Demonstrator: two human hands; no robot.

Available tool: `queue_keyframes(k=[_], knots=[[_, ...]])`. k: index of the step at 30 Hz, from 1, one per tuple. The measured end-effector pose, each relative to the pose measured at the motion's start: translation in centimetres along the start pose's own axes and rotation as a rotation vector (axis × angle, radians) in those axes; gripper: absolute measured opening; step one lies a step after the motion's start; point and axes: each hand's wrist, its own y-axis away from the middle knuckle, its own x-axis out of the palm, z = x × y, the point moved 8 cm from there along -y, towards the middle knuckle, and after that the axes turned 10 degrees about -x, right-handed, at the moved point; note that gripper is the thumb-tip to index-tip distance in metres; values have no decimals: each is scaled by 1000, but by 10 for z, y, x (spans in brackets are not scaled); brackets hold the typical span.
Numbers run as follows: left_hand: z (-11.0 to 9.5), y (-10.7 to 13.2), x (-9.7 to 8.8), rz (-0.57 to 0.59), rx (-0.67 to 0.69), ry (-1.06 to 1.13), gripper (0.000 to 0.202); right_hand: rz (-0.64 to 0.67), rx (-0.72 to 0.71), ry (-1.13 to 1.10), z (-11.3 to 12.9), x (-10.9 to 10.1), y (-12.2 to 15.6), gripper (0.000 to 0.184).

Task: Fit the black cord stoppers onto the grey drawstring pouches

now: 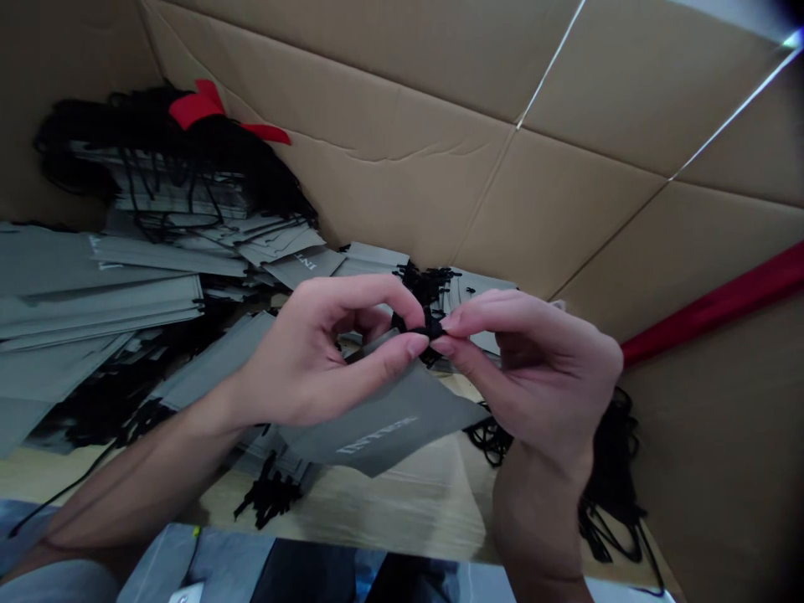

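Nearest the camera, both forearms reach forward over a pale wooden tabletop [402, 502]. The left hand [314, 360] and the right hand [533, 368] meet at the middle, each with thumb and forefinger pressed together on a small knot of black cord [430, 325]. The other fingers curl loosely behind. Pinching from both sides like this seems to keep the short cord taut and steady between the fingertips.

The cord sits at the top edge of a grey paper bag [383, 427], which hangs folded flat under the hands and slopes down toward the table. White lettering runs across its face, upside down from here; it is too blurred to read with certainty.

Loose black cords [603, 494] trail beside the right wrist. Farther left lie piles of the same flat grey bags [100, 293], one showing the partial letters "INT". Behind them is a heap of more cords with a red ribbon [207, 105] on top. Brown cardboard walls [440, 126] close the back, crossed at right by a red strip [716, 306].
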Motion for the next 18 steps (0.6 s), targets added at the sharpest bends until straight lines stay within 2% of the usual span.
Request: queue_keyframes(k=[6,10,18], knots=[[-2,-2,1,30,31,105,16,120,-22,-3,3,6,0,17],[-4,-4,5,108,53,164,11,208,-28,-6,4,10,1,16],[-6,-6,10,151,72,200,17,240,-15,-133,3,17,4,17]])
